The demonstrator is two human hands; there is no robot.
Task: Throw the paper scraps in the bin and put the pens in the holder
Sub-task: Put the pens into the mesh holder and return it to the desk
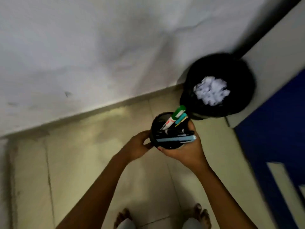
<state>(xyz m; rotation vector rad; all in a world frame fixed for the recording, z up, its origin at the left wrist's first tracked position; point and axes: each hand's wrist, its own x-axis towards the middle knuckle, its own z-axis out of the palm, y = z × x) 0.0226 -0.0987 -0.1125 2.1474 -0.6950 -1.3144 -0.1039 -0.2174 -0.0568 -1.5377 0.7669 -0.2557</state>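
My left hand (137, 146) and right hand (185, 150) clasp opposite sides of the black mesh holder (158, 124), held above the tiled floor (82, 162) with the pens (175, 140) standing inside; crumpled paper scraps (210, 92) lie in the black bin (234, 71) just beyond, against the wall (99, 47)
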